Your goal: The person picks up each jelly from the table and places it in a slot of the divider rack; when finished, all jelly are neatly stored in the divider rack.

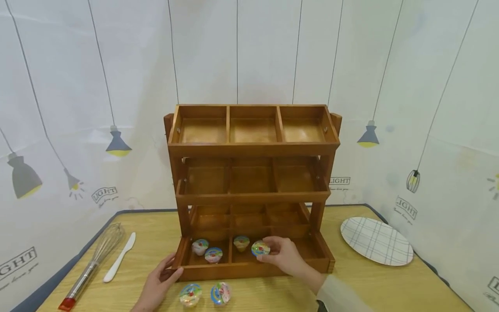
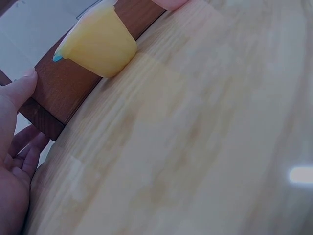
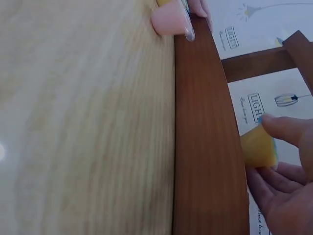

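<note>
My right hand [image 1: 286,256] pinches a yellow jelly cup [image 1: 260,248] by its rim, over the middle compartment of the bottom tier of a brown wooden rack [image 1: 255,149]. Another yellow jelly cup [image 1: 241,243] sits in that same compartment, just left of it. Two pink jelly cups [image 1: 200,246] [image 1: 213,255] rest in the left compartment. My left hand [image 1: 156,284] holds the rack's front left corner, thumb on the front board [image 2: 63,81] and fingers round the side. On the table before the rack are a yellow jelly cup [image 2: 100,44] and a pink jelly cup [image 3: 168,18].
A whisk [image 1: 93,260] and a white plastic knife [image 1: 120,257] lie on the table [image 1: 390,290] at the left. At the right lies a checked white plate [image 1: 376,241]. Lamp-printed white sheeting [image 1: 249,52] stands behind the rack and along both sides.
</note>
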The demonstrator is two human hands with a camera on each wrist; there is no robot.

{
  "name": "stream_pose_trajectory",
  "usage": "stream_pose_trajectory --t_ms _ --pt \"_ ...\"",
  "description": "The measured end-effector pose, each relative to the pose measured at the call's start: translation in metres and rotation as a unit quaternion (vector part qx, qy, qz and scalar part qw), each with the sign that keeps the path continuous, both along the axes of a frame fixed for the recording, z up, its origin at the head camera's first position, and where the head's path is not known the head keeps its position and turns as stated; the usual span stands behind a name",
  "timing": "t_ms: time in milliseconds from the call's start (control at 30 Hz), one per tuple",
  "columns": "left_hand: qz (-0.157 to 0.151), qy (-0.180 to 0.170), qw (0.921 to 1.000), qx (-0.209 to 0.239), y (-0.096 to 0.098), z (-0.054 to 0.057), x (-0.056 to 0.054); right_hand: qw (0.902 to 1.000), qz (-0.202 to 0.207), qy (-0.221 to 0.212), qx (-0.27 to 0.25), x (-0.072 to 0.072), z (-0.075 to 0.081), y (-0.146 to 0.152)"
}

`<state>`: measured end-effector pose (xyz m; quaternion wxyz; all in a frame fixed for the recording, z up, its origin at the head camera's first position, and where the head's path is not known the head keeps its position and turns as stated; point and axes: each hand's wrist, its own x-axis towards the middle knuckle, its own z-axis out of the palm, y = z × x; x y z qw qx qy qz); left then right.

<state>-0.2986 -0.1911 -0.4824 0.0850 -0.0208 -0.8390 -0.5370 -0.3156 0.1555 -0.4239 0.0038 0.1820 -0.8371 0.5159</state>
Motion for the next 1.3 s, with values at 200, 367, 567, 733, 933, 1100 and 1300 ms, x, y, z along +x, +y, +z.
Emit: stream_pose_trajectory --t_ms 200,367,567,733,933,1100,1300 --pt "0.0 -0.012 0.9998 -0.013 0.0 -0.004 0.001 0.9952 -0.012 0.011 0.096 -0.015 0.001 -0.004" --pt "0.002 -0.015 0.9999 -0.003 0.002 -0.005 0.001 0.9888 -0.003 0.013 0.148 -0.02 0.002 -0.011" --pt "0.01 -0.025 0.9996 0.006 0.003 -0.007 0.002 0.9865 -0.018 -0.008 0.163 -0.025 -0.001 -0.019" --pt "0.005 -0.026 0.9996 0.009 0.004 -0.006 0.001 0.9862 -0.036 -0.016 0.161 -0.025 0.0 -0.023" --pt "0.009 -0.029 0.9995 0.003 0.003 -0.004 0.0 0.9814 -0.041 -0.005 0.187 -0.023 0.005 -0.028" --pt "0.009 -0.021 0.9997 -0.004 0.001 -0.001 -0.002 0.976 -0.056 0.002 0.21 -0.019 0.009 -0.034" --pt "0.009 -0.021 0.9997 -0.005 -0.001 -0.001 -0.004 0.9779 -0.068 0.018 0.197 -0.016 0.007 -0.038"
